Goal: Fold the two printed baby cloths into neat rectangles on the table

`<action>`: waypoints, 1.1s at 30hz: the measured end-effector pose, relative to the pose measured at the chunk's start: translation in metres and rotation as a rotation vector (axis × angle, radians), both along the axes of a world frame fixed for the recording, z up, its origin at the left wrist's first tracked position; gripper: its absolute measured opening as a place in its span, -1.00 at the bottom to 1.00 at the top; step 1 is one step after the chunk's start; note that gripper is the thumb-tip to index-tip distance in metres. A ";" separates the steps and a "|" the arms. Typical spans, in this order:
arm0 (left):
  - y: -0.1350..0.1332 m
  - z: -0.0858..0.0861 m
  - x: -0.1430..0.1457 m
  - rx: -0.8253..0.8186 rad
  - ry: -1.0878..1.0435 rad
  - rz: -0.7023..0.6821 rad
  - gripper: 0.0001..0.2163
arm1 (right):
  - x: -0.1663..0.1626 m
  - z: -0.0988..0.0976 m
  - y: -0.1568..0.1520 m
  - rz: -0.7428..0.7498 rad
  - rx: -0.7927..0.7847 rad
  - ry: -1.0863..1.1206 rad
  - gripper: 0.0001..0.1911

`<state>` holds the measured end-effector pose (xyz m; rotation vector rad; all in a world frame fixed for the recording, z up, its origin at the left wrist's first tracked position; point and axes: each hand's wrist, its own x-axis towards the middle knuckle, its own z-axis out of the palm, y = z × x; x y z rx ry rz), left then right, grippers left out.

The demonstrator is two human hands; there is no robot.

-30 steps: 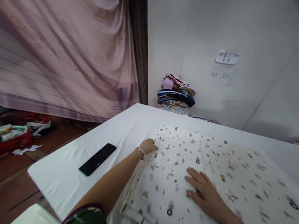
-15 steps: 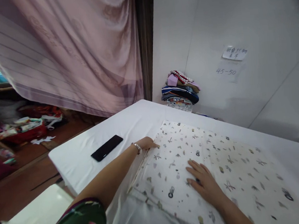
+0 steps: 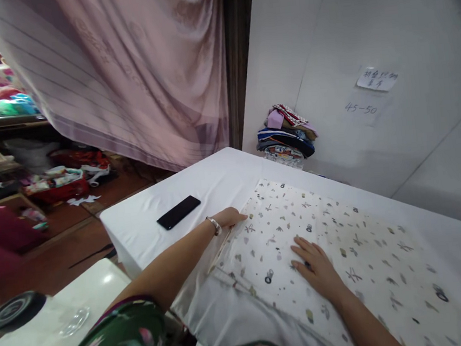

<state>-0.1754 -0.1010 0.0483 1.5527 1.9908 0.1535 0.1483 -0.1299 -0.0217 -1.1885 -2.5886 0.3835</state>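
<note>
A white printed fabric (image 3: 280,244) with small grey, green and black motifs lies spread on the white-covered table (image 3: 214,174). At its left edge is my left hand (image 3: 230,216), wearing a bracelet; its fingers are curled around the edge, with one digit showing on top. My right hand (image 3: 315,271) lies flat on the print with its fingers spread. Along the near side, plain whitish cloth (image 3: 236,314) shows below the printed layer and hangs over the table's front.
A black phone (image 3: 178,212) rests on the table to the left. Folded cloths (image 3: 286,137) are stacked by the wall at the back. A pink curtain (image 3: 157,93) hangs behind. Lower left stands a white surface (image 3: 99,294) with a dark round object (image 3: 15,311).
The view has shifted left and slightly down, so the table and wall appear farther right. Both hands keep nearly the same places on the fabric.
</note>
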 end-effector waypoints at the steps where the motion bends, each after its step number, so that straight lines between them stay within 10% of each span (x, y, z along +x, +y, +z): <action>1: -0.003 -0.001 0.001 0.009 0.007 0.003 -0.67 | 0.000 -0.001 0.000 0.001 0.009 -0.005 -0.51; 14: -0.027 -0.008 0.001 0.062 0.003 0.005 -0.52 | -0.023 0.036 -0.057 0.186 -0.132 -0.107 -0.46; 25: -0.077 -0.008 -0.018 -0.021 -0.147 -0.041 -0.80 | -0.040 0.017 -0.084 0.302 0.061 -0.110 -0.49; 33: -0.103 -0.007 -0.014 0.065 -0.149 0.067 -0.56 | -0.079 0.028 -0.096 0.347 0.173 0.083 -0.67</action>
